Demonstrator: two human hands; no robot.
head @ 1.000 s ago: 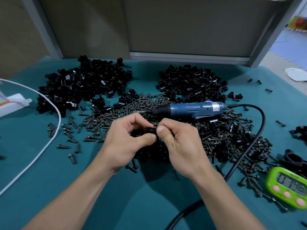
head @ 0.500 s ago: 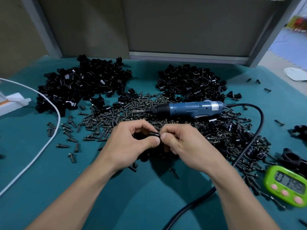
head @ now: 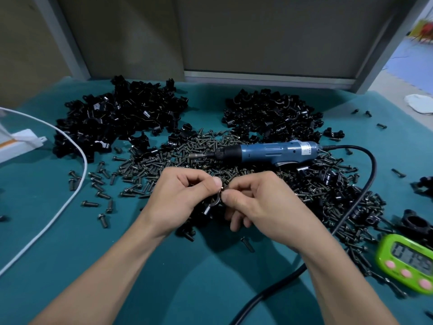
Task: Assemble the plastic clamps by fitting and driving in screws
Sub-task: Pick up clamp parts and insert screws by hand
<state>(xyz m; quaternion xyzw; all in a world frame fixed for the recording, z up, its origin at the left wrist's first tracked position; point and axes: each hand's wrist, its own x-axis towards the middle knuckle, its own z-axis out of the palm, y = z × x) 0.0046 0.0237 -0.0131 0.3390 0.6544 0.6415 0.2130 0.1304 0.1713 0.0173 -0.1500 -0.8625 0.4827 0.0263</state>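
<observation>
Near table (head: 187,277) middle, L hand (head: 185,202) pinches black clamp (head: 213,203) steady so R hand (head: 264,207) fingertips, pinching a screw (head: 222,189), can prob. seat it before using the driver (head: 264,152) lying just behind.

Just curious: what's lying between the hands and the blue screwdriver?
A heap of loose dark screws fills that stretch, seen in the head view.
</observation>
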